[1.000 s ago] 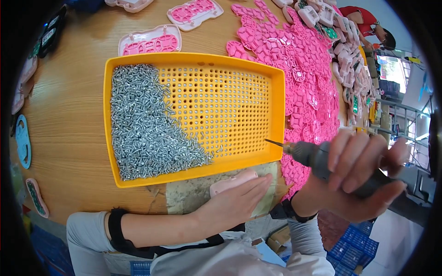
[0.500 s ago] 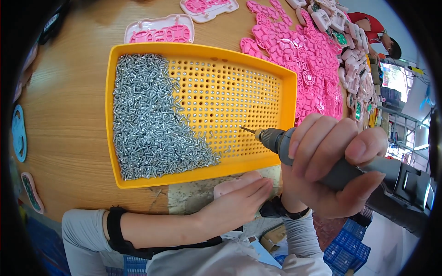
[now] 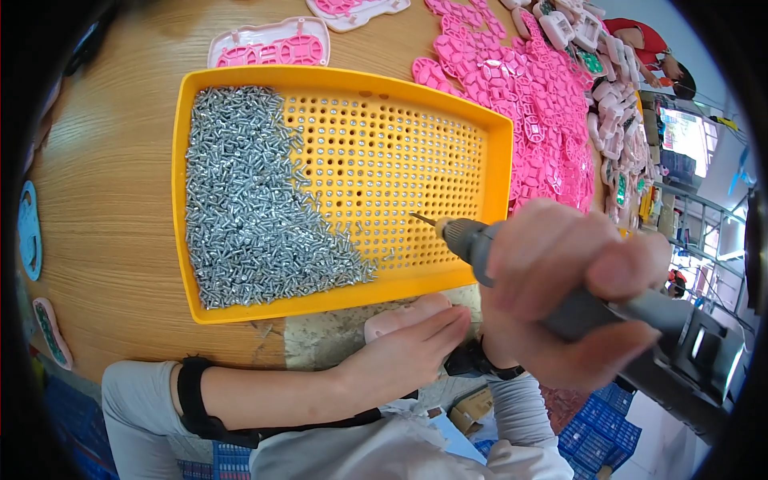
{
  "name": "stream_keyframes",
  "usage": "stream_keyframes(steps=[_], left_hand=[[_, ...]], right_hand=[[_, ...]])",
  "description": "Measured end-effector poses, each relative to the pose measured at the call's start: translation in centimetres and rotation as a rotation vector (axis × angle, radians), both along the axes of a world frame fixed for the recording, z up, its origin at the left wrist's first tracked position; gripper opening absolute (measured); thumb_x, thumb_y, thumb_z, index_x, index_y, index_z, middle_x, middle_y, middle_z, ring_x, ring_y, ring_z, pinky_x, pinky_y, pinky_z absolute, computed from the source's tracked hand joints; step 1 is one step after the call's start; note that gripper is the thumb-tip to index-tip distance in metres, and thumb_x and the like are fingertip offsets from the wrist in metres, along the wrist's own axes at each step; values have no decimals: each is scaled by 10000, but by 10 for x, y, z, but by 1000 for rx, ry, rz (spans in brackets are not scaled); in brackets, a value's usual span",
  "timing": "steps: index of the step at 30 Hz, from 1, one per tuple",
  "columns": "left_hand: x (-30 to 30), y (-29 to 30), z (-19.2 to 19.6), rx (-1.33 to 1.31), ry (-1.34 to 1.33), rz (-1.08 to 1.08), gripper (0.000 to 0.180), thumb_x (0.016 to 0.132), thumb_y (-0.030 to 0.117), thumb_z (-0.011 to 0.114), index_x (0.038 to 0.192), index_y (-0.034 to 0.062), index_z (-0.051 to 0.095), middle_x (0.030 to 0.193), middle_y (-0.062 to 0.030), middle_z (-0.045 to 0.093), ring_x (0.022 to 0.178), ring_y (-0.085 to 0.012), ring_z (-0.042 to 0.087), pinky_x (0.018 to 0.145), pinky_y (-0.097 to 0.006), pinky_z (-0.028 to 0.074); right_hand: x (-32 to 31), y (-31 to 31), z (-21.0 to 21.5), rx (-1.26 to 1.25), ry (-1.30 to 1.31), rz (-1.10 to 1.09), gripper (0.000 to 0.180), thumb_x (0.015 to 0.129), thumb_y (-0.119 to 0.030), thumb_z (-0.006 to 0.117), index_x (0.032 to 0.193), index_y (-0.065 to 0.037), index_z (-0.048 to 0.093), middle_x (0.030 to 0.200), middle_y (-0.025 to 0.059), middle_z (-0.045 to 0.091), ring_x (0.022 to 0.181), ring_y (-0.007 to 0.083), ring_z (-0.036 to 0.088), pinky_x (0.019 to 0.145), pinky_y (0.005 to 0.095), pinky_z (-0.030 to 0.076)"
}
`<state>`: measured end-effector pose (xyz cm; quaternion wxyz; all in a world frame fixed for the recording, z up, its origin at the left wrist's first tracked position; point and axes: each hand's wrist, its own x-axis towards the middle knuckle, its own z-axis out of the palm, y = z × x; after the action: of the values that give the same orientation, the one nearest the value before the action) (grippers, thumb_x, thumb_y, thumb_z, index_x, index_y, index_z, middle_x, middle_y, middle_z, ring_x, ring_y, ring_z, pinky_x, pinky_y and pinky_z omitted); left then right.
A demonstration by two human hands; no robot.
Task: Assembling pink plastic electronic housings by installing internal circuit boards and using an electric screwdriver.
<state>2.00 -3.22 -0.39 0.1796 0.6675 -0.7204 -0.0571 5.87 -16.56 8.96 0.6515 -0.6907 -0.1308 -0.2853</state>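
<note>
My right hand (image 3: 572, 288), smeared by motion, is wrapped round a dark electric screwdriver (image 3: 472, 242). Its thin bit (image 3: 422, 217) points left over the perforated part of a yellow tray (image 3: 336, 74); I cannot tell whether the tip touches a screw. Silver screws (image 3: 256, 208) lie heaped in the tray's left half, and many of the holes to their right hold screws with heads up. Below the tray, my left hand (image 3: 412, 344) is closed over a pale pink plastic shell (image 3: 428, 308), fingers together and partly covering it.
Bright pink plastic parts (image 3: 528, 112) are piled right of the tray, with pale pink casings (image 3: 588, 32) beyond. A casing half (image 3: 272, 50) lies behind the tray. At far left are a blue part (image 3: 30, 230) and another casing (image 3: 53, 332). A person in red (image 3: 648, 44) is at upper right.
The whole view has shifted a little, so the tray sits slightly further left and up. My right hand and the screwdriver are blurred now. My left hand keeps its hold on the shell.
</note>
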Motion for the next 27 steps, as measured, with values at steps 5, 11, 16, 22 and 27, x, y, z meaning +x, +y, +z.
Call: stream_keyframes(steps=[5, 11, 16, 22, 27], left_hand=[[2, -1, 1, -34, -87, -50, 452, 800, 200, 503, 1173, -37, 597, 1289, -129, 518, 1260, -263, 417, 1128, -356, 238], [2, -3, 1, -33, -121, -56, 411, 790, 228, 523, 1088, -23, 654, 1259, -117, 535, 1238, -267, 430, 1120, -357, 253], [7, -5, 6, 38, -54, -109, 406, 806, 229, 512, 1096, -21, 647, 1254, -113, 537, 1234, -260, 430, 1114, -352, 262], [6, -4, 5, -19, -66, -83, 399, 806, 216, 502, 1097, -17, 645, 1243, -110, 538, 1231, -247, 427, 1115, -347, 255], [9, -3, 7, -17, -125, -62, 380, 787, 204, 515, 1062, -14, 661, 1184, -104, 552, 1184, -247, 447, 1092, -340, 276]], right_hand=[[-19, -2, 11, 61, -38, -26, 283, 932, -375, 517, 886, -99, 470, 584, -8, 509, 422, 88, 480, 458, 218, 421], [-56, -8, 8, -31, 102, -56, 279, 909, -352, 559, 899, -98, 443, 545, -8, 522, 401, 82, 499, 438, 188, 430], [-61, -12, -4, -41, 118, -70, 284, 916, -358, 540, 922, -101, 419, 563, -6, 529, 413, 87, 503, 427, 194, 424], [-64, -11, -5, -100, 167, -104, 294, 916, -370, 538, 921, -103, 414, 554, -10, 506, 410, 87, 488, 428, 191, 422], [-65, -12, -5, -40, 134, -65, 297, 915, -368, 541, 909, -99, 416, 559, -8, 512, 412, 93, 491, 425, 200, 431]])
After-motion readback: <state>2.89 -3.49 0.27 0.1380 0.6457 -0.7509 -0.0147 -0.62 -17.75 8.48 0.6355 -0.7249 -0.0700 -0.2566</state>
